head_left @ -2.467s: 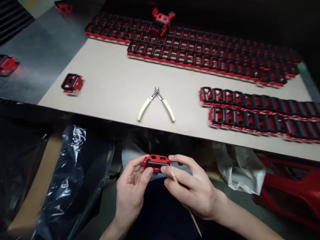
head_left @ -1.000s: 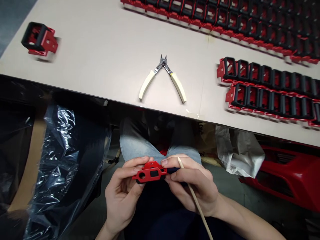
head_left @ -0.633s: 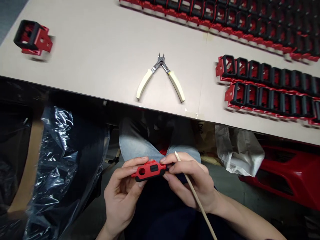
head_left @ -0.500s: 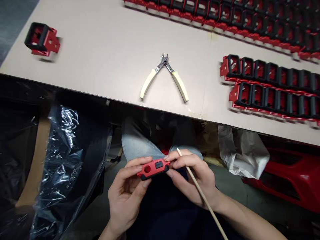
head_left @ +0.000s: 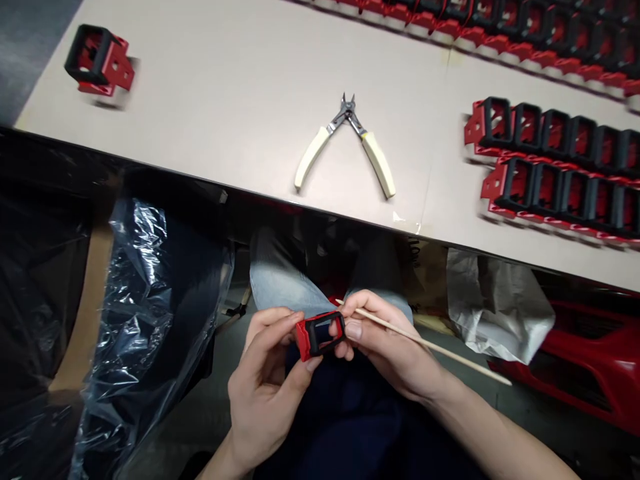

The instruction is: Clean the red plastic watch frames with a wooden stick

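Note:
Over my lap, a small red plastic part with a black rectangular frame (head_left: 314, 336) is held between both hands, its open frame facing up toward me. My left hand (head_left: 267, 387) pinches the red end between thumb and fingers. At the other end, my right hand (head_left: 383, 337) grips the black frame's edge with thumb and fingertips. A thin pointed wooden stick (head_left: 440, 348) also rests in my right hand, its tip close to the part and its shaft slanting down to the right over my wrist.
Side cutters with cream handles (head_left: 349, 143) lie spread on the table (head_left: 215, 107). One similar red-and-black part (head_left: 100, 60) stands at the far left; rows of them (head_left: 555, 133) fill the right. Below the edge are clear plastic wrap (head_left: 137, 300) and a silvery bag (head_left: 497, 300).
The part has been turned in my hands, from its red face with a round hole to its open black frame. The stick has swung toward horizontal. The whole view has shifted slightly.

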{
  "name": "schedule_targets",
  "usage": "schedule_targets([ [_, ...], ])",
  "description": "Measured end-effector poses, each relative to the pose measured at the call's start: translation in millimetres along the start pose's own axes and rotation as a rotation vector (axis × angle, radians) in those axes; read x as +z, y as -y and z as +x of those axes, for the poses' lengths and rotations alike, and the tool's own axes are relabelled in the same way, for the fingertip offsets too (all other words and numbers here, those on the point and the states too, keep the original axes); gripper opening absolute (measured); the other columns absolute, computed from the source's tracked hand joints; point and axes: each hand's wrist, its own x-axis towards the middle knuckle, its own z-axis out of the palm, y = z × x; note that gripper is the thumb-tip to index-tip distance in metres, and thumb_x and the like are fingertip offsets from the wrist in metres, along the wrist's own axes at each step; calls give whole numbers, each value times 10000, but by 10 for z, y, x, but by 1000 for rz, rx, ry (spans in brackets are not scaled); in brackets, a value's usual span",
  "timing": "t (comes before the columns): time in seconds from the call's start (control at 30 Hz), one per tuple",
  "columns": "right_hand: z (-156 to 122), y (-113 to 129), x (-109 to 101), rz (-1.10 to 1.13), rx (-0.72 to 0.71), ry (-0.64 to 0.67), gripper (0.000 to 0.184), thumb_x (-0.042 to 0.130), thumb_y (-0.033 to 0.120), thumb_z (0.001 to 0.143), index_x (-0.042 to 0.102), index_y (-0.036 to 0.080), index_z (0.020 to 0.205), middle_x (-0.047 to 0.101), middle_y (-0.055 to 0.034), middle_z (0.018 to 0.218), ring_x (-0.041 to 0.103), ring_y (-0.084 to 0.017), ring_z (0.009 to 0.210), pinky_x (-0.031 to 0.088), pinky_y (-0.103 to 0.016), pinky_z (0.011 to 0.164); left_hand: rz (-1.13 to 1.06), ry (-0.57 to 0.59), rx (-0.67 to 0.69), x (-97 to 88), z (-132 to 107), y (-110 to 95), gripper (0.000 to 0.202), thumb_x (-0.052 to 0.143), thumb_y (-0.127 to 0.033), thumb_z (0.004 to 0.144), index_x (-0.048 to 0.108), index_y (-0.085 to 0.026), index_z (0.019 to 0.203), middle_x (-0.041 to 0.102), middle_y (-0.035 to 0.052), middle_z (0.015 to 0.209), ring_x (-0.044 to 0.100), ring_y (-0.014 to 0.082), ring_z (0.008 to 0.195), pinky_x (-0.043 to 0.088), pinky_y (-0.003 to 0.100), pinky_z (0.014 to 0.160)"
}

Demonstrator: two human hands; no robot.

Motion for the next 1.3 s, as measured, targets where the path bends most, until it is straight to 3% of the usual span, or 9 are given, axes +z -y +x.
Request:
schedule_targets([
  [0.13, 18, -58, -15, -17, -5, -4, 293, 898, 382, 900, 713, 190, 1021, 776, -24, 882, 704, -128, 729, 550, -252, 687, -46, 10, -9, 21, 46, -13, 406, 887, -123, 848, 834, -331, 1193, 782, 43, 1177, 783, 198, 1128, 675, 244, 917],
  [0.33, 11, -126, -38, 0, -158, 97, 309, 911, 255, 892, 710, 250, 1127, 754, -47, 1208, 730, -114, 896, 591, -241, 778, -175, -32, -127, 45, 51, -7, 399, 903, -159, 874, 815, -354, 1211, 839, -36, 1122, 824, 109, 1014, 603, 121, 945],
  [0.53, 2, -127, -25, -31, -162, 62, 316, 928, 269, 882, 705, 251, 1104, 736, -38, 1201, 733, -104, 886, 612, -240, 797, -232, -31, -186, 23, 25, 33, 432, 890, -188, 902, 785, -373, 1278, 851, -34, 1086, 832, 108, 981, 610, 112, 895],
  [0.7, -3, -133, 9, -54, -174, 29, 327, 943, 277, 865, 700, 246, 1082, 761, -25, 1106, 753, -105, 869, 612, -213, 758, -253, -53, -241, 11, 32, 80, 345, 914, -247, 883, 808, -335, 1199, 853, -9, 1030, 842, 138, 916, 634, 143, 839],
  [0.93, 20, -172, 80, -193, -318, -46, 373, 961, 331, 834, 682, 232, 1060, 761, -34, 1047, 768, -131, 864, 629, -235, 754, -239, -110, -363, -16, 5, 90, 317, 930, -308, 866, 806, -287, 1157, 866, 26, 982, 832, 145, 830, 652, 180, 781],
  [1.07, 4, -165, 86, -359, -478, -81, 317, 906, 291, 890, 681, 243, 1108, 745, -47, 1133, 722, -111, 809, 632, -243, 739, -251, -94, -377, -5, 5, 91, 313, 921, -291, 876, 798, -281, 1164, 869, 18, 961, 838, 141, 829, 651, 174, 800],
  [1.23, -10, -102, 55, -719, -833, -31, 365, 820, 105, 924, 665, 253, 1219, 788, -103, 1213, 785, -204, 1067, 675, -340, 918, -233, -7, -338, -16, -11, 118, 324, 828, -193, 959, 766, -315, 1253, 816, 42, 1338, 806, 171, 1159, 625, 186, 957],
  [1.3, -9, -65, 45, -809, -936, 17, 386, 782, 76, 935, 650, 241, 1259, 796, -132, 1227, 793, -242, 1153, 678, -390, 986, -224, 13, -289, -27, -11, 131, 357, 802, -159, 972, 752, -330, 1281, 790, 38, 1395, 776, 175, 1232, 620, 191, 979],
])
